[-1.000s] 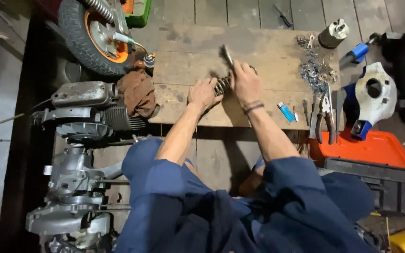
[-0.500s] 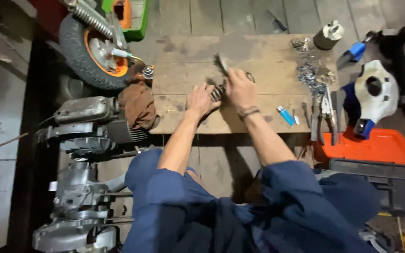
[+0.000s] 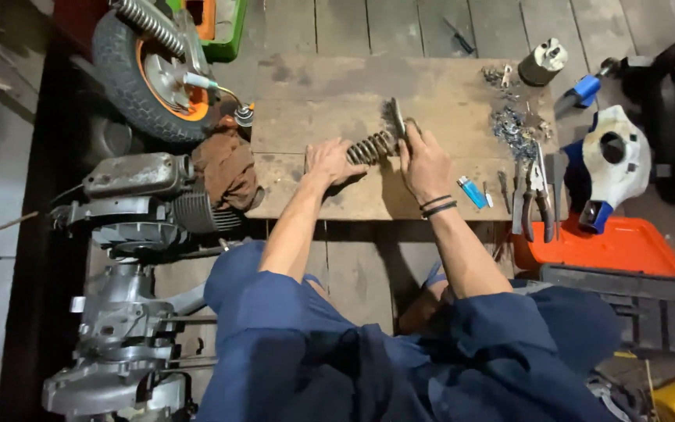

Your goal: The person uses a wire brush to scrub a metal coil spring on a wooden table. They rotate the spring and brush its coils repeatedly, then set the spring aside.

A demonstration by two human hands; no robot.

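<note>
Overhead view of a person in blue overalls crouched at a low wooden board [image 3: 314,94] on a plank floor. At far left lies a stripped engine [image 3: 130,227], with a small wheel [image 3: 150,66] above it and a brown rag [image 3: 228,168] just beside the board's left edge.

Near the board's middle, the left hand [image 3: 331,160] is closed around the lower end of a coil spring [image 3: 370,147]. The spring runs up and to the right, raised at a tilt above the wood. The right hand [image 3: 425,160] grips its upper end, where a flat metal piece [image 3: 394,117] stands upright; how the fingers sit behind it cannot be told.

To handle the spring well, both grips look best kept firm and in line with the coil, so it cannot bow sideways or slip free.

Further right lie a blue lighter [image 3: 471,191], pliers [image 3: 539,195], a scatter of small metal parts [image 3: 513,125], and an orange tray [image 3: 611,246].
</note>
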